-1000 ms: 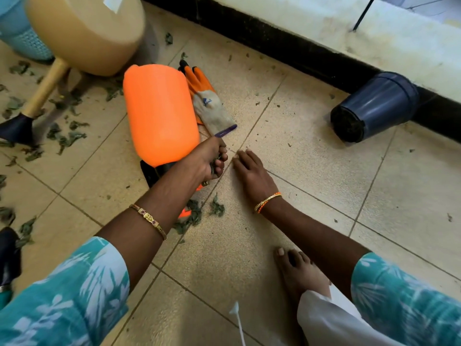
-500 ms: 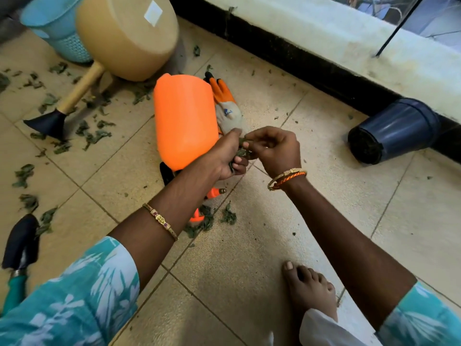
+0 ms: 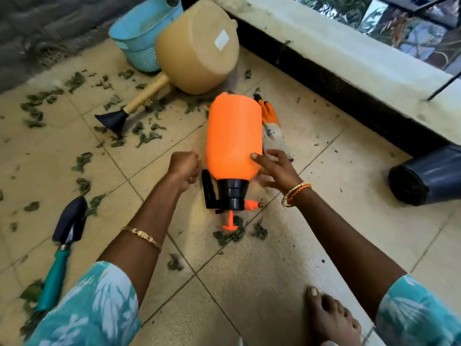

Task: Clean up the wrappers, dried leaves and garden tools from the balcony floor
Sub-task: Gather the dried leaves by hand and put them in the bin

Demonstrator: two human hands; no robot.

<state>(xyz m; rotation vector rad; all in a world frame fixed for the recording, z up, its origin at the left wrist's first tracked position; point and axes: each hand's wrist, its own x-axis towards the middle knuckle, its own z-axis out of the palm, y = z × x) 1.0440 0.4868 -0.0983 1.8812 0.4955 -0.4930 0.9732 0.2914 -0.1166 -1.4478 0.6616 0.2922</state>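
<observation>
A bare foot [image 3: 331,318] is seen at the bottom right on the tiled balcony floor [image 3: 262,283]. At the lower left, a hand trowel [image 3: 63,242] with a teal handle and dark blade is laid on the tiles among dried leaves [image 3: 82,161], which are scattered widely across the left side; a small clump is also seen just below the sprayer's pump. In the middle, an orange pressure sprayer [image 3: 233,141] is laid on its side, its black cap and nozzle pointed toward the viewer. The left hand [image 3: 183,168] is held as a closed fist just beside the sprayer's left side; whether anything is pinched inside cannot be told. The right hand [image 3: 273,168] is spread, its fingertips touching the sprayer's right side. An orange and grey gardening glove [image 3: 272,132] is tucked behind the sprayer. A dark pot [image 3: 429,178] is tipped over at the right. Farther back, a tan watering can [image 3: 197,48] is laid over, with a blue basket [image 3: 142,33] behind it.
</observation>
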